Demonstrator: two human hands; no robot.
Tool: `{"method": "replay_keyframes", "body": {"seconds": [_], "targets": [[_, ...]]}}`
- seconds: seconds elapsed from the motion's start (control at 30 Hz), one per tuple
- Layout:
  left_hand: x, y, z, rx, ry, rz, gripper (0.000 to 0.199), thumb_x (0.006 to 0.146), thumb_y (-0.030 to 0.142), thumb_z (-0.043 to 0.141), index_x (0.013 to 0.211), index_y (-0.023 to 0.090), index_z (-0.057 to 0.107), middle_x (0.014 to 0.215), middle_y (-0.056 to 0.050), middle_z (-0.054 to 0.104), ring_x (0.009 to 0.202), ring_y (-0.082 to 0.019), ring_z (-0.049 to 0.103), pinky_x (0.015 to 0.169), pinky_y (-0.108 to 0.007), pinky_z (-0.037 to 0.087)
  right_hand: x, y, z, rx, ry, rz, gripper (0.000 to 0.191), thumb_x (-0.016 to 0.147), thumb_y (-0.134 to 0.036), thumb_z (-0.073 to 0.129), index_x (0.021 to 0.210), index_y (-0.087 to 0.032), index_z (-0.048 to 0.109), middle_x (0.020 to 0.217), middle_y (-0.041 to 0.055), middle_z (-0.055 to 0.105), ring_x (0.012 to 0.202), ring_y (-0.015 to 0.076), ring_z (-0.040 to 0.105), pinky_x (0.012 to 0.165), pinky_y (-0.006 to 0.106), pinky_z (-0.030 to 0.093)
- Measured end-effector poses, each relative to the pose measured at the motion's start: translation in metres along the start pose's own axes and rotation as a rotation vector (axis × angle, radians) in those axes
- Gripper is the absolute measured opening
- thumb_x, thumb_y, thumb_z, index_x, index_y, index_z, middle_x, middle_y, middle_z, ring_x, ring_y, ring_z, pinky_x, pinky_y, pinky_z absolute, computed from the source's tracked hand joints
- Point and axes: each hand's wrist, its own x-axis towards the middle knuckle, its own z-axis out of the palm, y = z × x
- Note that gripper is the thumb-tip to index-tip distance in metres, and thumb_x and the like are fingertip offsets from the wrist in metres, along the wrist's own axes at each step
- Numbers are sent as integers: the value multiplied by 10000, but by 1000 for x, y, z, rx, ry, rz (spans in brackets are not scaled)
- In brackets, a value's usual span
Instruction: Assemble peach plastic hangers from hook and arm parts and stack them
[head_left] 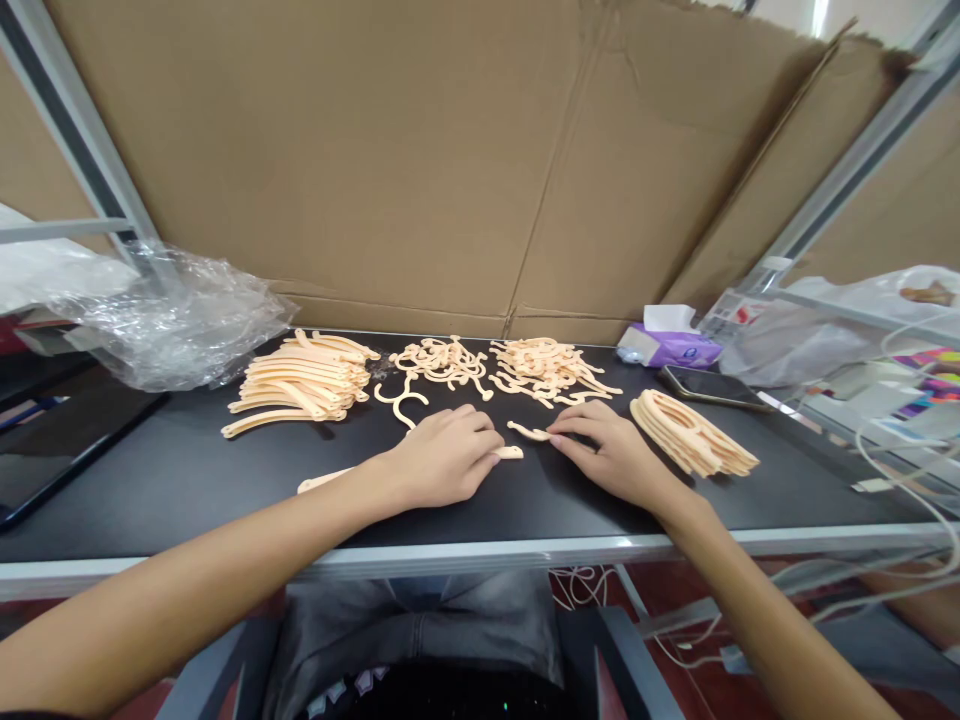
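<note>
My left hand [448,455] is closed over a long cream plastic bar [511,453], whose ends show on both sides of the hand and wrist. My right hand [604,445] pinches the right end of a small curved cream piece [529,432], a little apart from the bar. Just beyond my left hand lie loose cream hooks [409,400]. Farther back are a pile of small hook pieces [442,362] and a pile of curved pieces [551,368]. Stacked long bars [300,380] lie at the left, and a stack of flat looped pieces [690,432] lies right of my right hand.
Crumpled clear plastic [180,320] and a dark tablet-like device [75,430] are at the left. A purple tissue pack [671,342], a phone [712,386] and white cables [900,485] are at the right. Cardboard [360,160] stands behind the table [577,510].
</note>
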Motion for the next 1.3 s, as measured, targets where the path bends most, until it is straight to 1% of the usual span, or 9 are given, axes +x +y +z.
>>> {"method": "replay_keyframes", "body": {"seconds": [0.17,0.4,0.53,0.67,0.77,0.93,1.03,1.17,1.3], "targets": [[0,0,1,-9,8,-2,262,991,230,463,1076,151,697,1111,-87,679,1034,-242,598,912,-388,504,1,-2,4,41,36,55,230,945,-352,569,978,-217,752,1072,101,716,1047,267,635,973,480,494],[1,2,2,-18,21,-25,313,1027,288,414,1052,164,700,1076,-77,688,1017,-226,606,908,-373,499,13,-5,6,124,-78,22,196,908,-370,608,899,-229,744,1088,92,707,1064,262,633,987,453,479],[1,1,5,-18,54,-17,307,1027,316,428,1040,164,694,1055,-76,689,1003,-227,608,889,-371,502,17,-5,-3,207,-135,132,187,889,-398,612,872,-222,674,958,57,711,916,227,643,839,382,513],[2,1,6,-35,61,-4,268,1012,248,449,984,146,695,1027,-77,698,979,-219,623,879,-356,505,20,-8,-13,273,-197,236,222,869,-424,603,845,-208,645,820,35,698,771,194,628,713,326,507],[3,3,5,-68,67,0,245,1002,233,468,956,145,692,1010,-75,711,965,-211,643,874,-346,511,21,-14,-19,289,-238,263,227,849,-417,619,870,-197,671,830,44,718,758,193,646,714,328,518],[1,5,5,-149,133,-10,240,1001,231,461,967,150,685,1019,-74,722,966,-206,665,875,-331,524,18,-27,-25,331,-276,280,329,884,-392,570,1116,-197,696,915,62,741,795,201,684,705,339,545],[-1,8,4,-150,142,-31,235,996,217,460,969,160,687,1022,-74,726,959,-208,678,869,-330,530,16,-33,-26,385,-291,265,299,908,-409,546,1032,-189,706,879,58,718,696,172,661,649,321,541],[-1,10,3,-118,146,-38,251,992,209,461,941,154,700,961,-84,730,920,-217,688,843,-333,531,13,-37,-24,407,-256,242,256,892,-424,595,911,-194,705,921,66,719,824,195,663,759,333,541],[-1,9,6,-101,175,-1,263,981,212,477,895,169,722,871,-76,727,852,-204,690,794,-316,528,8,-37,-16,430,-220,302,288,883,-462,624,934,-196,722,909,62,723,837,199,665,783,328,530]]}}
